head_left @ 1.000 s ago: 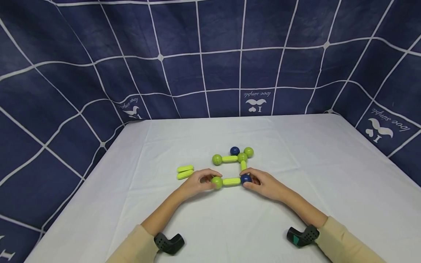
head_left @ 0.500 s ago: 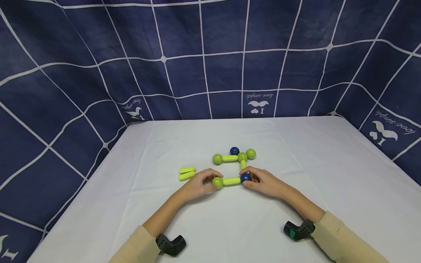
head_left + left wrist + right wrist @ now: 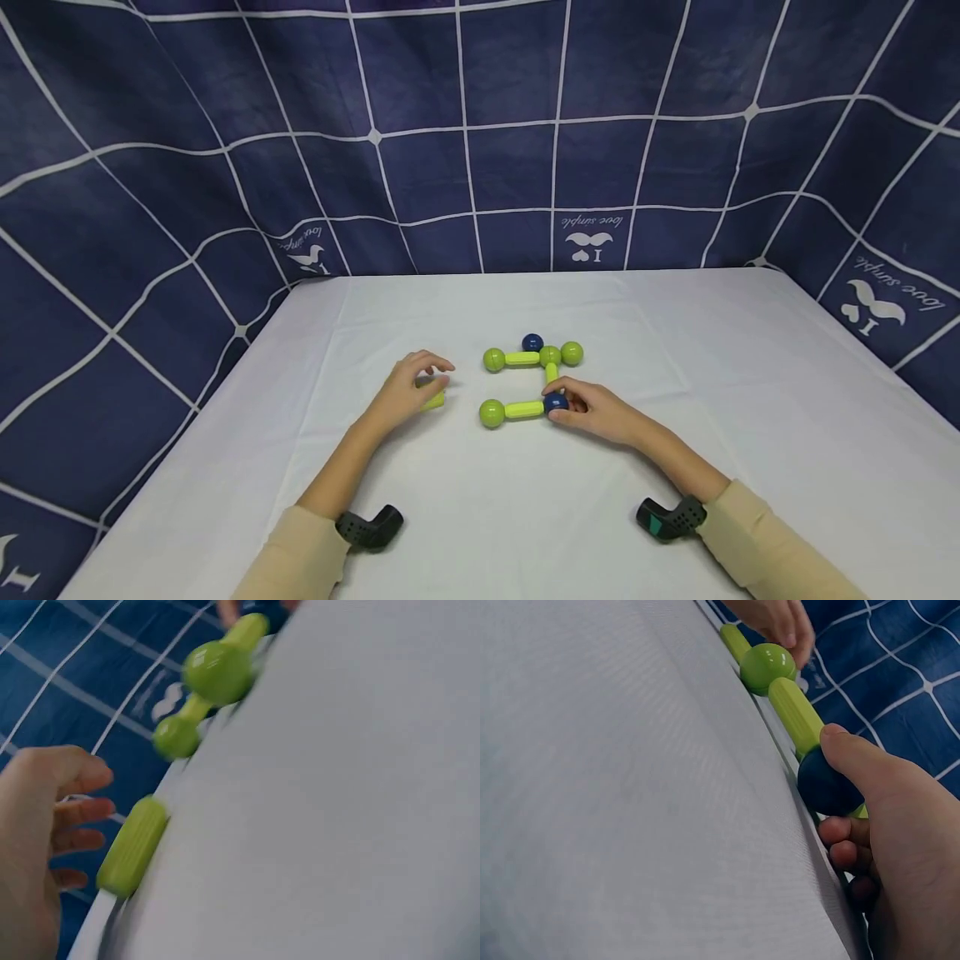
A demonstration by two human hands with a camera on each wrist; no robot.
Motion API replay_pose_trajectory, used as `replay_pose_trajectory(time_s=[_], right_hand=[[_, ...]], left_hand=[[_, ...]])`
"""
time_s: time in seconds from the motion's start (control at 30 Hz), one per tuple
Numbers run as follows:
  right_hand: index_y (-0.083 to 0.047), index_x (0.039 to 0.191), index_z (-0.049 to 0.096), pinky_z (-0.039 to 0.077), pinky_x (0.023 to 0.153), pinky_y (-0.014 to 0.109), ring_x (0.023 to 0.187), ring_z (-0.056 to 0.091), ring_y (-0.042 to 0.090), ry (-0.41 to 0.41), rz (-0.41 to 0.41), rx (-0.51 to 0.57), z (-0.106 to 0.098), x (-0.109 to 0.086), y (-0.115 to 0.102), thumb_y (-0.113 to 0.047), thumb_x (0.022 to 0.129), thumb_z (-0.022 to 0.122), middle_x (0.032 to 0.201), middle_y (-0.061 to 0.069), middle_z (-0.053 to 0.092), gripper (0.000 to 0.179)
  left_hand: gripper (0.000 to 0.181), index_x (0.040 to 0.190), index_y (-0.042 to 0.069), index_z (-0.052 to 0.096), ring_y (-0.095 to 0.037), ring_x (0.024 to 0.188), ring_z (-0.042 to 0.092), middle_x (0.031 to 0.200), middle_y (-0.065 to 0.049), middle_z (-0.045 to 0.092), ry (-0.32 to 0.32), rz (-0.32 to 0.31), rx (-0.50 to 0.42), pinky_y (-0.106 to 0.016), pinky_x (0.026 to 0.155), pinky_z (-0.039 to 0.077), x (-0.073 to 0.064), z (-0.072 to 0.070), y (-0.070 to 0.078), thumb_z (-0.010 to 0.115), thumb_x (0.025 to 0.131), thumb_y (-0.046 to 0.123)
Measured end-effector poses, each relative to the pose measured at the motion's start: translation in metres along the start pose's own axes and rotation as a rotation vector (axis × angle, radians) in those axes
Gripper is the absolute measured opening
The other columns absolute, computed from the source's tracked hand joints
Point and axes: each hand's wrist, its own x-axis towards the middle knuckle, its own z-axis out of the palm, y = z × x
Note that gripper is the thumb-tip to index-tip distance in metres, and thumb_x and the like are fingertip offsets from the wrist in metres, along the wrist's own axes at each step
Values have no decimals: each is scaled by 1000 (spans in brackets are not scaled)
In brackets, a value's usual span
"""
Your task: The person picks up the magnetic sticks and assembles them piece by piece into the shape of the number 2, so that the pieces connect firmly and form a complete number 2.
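My right hand [image 3: 603, 410] pinches a dark blue ball [image 3: 555, 402] with thumb and fingers. A lime rod [image 3: 523, 409] joins that ball to a green ball [image 3: 492, 413] on its left; another lime rod [image 3: 552, 372] leads back to a green corner ball [image 3: 551, 357]. From there a third rod [image 3: 522, 358] runs left to one more green ball [image 3: 493, 359]. My left hand [image 3: 405, 390] hovers over the loose lime rods and partly hides them. In the left wrist view its fingers are loosely bent beside a loose rod [image 3: 135, 847], with a gap between.
Behind the corner ball lie another dark blue ball [image 3: 532, 342] and, at its right, a green ball [image 3: 572, 353]; whether they touch it I cannot tell. A white cloth [image 3: 675, 350] covers the table. A navy checked curtain [image 3: 510, 167] rises behind and at the sides.
My left hand has let go of the near green ball and moved left to the loose rods. My right hand stays on the blue ball; the joined pieces have barely shifted.
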Motion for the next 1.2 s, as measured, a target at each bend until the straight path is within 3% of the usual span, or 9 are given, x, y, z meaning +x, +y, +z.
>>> replay_pose_trajectory(time_s=[0.13, 0.23, 0.47, 0.6, 0.7, 0.83, 0.97, 1.2], right_hand=[[-9, 118, 54, 34, 58, 21, 66, 39, 9, 3, 9, 12, -1, -3, -5, -21, 88, 59, 75, 0, 44, 33], [-14, 121, 53, 34, 58, 21, 67, 39, 9, 14, 14, 7, 3, 0, 7, -26, 88, 59, 75, -1, 43, 35], [-23, 120, 53, 36, 58, 22, 68, 42, 10, 18, -7, 12, 8, 5, 26, -38, 86, 59, 76, -2, 44, 37], [-26, 119, 53, 37, 58, 22, 67, 43, 10, 23, -3, -2, 7, 5, 28, -41, 85, 59, 75, -3, 45, 38], [-27, 119, 53, 37, 58, 22, 67, 43, 10, 25, 4, -8, 8, 4, 28, -42, 85, 60, 74, -4, 45, 37], [-28, 119, 53, 37, 59, 22, 67, 43, 10, 22, 7, -10, 8, 4, 28, -41, 85, 59, 74, -4, 45, 37], [-27, 119, 53, 37, 59, 22, 67, 43, 10, 19, 5, -13, 8, 4, 28, -41, 85, 59, 75, -4, 45, 37], [-26, 120, 52, 38, 59, 21, 69, 43, 9, 43, -30, -66, 7, 3, 27, -42, 85, 59, 78, -5, 46, 39]], left_hand=[[21, 104, 17, 65, -16, 95, 48, 103, 1, 62, 2, -150, -10, -32, 81, 36, -3, -9, -23, 61, 86, 26], [25, 106, 16, 66, -16, 93, 47, 104, 0, 61, -16, -197, -3, -30, 80, 37, -4, -10, -31, 60, 86, 29], [25, 99, 15, 68, -16, 82, 41, 96, 1, 58, -43, -213, 15, -29, 72, 30, -4, -6, -33, 60, 84, 35], [22, 93, 14, 67, -16, 86, 43, 96, 1, 59, -31, -249, 10, -28, 75, 31, -3, -6, -32, 60, 85, 33], [26, 98, 11, 65, -17, 84, 44, 92, -2, 57, -11, -257, -13, -28, 74, 34, -3, -6, -32, 59, 86, 34], [35, 105, 9, 63, -16, 72, 42, 90, -5, 56, 54, -253, -69, -25, 64, 36, -3, -6, -30, 57, 88, 39], [38, 107, 11, 63, -13, 66, 42, 99, -6, 61, 105, -260, -143, -21, 57, 36, -2, -6, -21, 56, 87, 43], [40, 117, 8, 57, -8, 63, 50, 101, -10, 59, 59, -276, -291, -19, 57, 44, 1, -2, -2, 59, 87, 34]])
